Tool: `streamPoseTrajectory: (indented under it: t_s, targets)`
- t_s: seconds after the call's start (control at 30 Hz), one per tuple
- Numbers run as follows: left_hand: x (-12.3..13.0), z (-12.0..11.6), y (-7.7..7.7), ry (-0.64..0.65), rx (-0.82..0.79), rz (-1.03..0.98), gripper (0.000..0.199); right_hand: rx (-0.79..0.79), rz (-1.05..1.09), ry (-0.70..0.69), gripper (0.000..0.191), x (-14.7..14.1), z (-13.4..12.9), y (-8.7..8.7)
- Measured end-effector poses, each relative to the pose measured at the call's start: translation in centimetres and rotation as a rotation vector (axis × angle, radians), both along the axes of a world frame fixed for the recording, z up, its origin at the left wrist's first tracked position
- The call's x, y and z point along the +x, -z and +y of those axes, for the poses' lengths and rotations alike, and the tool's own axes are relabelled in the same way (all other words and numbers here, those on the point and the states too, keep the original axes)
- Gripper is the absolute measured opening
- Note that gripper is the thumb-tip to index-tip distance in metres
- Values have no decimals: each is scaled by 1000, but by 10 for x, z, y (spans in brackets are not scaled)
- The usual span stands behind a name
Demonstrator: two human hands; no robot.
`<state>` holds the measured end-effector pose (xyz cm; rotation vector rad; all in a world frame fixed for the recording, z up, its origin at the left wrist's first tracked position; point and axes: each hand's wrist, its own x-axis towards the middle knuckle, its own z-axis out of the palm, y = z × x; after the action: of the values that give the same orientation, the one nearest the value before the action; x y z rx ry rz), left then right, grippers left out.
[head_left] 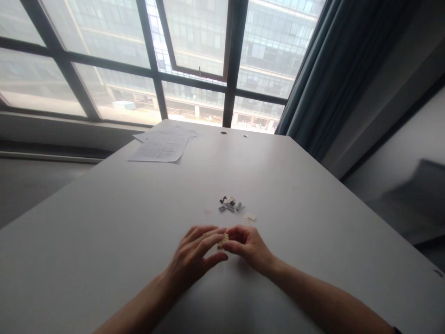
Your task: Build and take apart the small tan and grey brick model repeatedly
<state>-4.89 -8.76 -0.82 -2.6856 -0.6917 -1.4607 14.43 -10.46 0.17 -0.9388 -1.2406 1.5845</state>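
Note:
A small tan toy brick piece (223, 240) with studs is between my two hands, just above or on the white table; I cannot tell whether it touches the surface. My right hand (248, 246) is closed on it, pinching it from the right between thumb and fingers. From the left, my left hand (196, 248) reaches over with stretched fingers, their tips at the piece and partly covering it, while the thumb stands apart below. Just beyond the hands lies a small pile of loose grey, black and white bricks (229, 206). White flat pieces (250, 216) lie right beside that pile.
The white table (114, 232) stretches forward to a large window (194, 99). Sheets of printed paper (162, 146) lie at its far left. A round dark hole (223, 132) shows near the far edge. A dark curtain (316, 83) hangs on the right.

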Motion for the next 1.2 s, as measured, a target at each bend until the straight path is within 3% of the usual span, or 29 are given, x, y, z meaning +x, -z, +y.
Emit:
streamPoseTrajectory:
  t_s: [0.07, 0.17, 0.27, 0.57, 0.8, 0.97, 1.1, 1.2]
  targets:
    - [-1, 0, -1, -30, -21, -42, 41, -97, 133, 15, 30, 1, 2, -1]
    - [-2, 2, 1, -71, -56, -77, 36, -237, 308, 38, 44, 4, 5, 0]
    - [-2, 4, 3, -86, -72, -68, 33, -316, 389, 42, 51, 7, 8, 1]
    - [-4, 5, 3, -111, -66, -60, 35, -250, 402, 144, 45, 27, 23, -1]
    - [-3, 7, 3, -138, -65, -51, 32, 26, 154, 315, 42, 62, 40, -8]
    - [-3, 8, 5, -161, -65, -35, 29, 430, -402, 330, 29, 79, 38, -14]
    - [-2, 7, 6, -168, -60, 15, 29, 727, -720, 316, 28, 72, 29, -17]
    - [0, 5, 7, -149, -38, 81, 36, 728, -721, 214, 27, 56, 21, -15]
